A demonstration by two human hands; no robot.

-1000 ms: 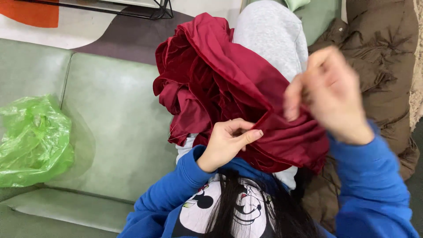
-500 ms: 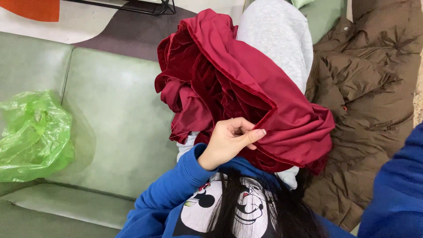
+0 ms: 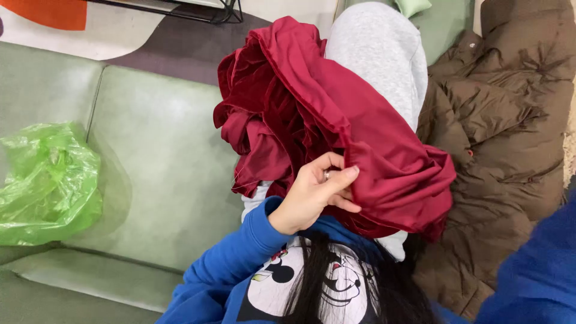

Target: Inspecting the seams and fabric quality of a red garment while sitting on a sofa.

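Note:
A crumpled dark red velvet cloth (image 3: pixel 312 114) lies heaped on my lap, over grey sweatpants (image 3: pixel 378 54). My left hand (image 3: pixel 315 192) pinches the near edge of the cloth between thumb and fingers; a ring shows on one finger. Of my right arm only the blue sleeve (image 3: pixel 534 270) shows at the lower right corner. The right hand itself is out of the frame.
I sit on a pale green leather sofa (image 3: pixel 156 156). A crumpled green plastic bag (image 3: pixel 48 180) lies on the seat to the left. A brown padded jacket (image 3: pixel 498 138) lies to the right. A patterned rug (image 3: pixel 72 24) and a black metal frame (image 3: pixel 180 9) are beyond the sofa.
My right hand let go of the cloth's right edge and dropped out of view. The cloth settled lower on my lap. My left hand kept its pinch on the near edge.

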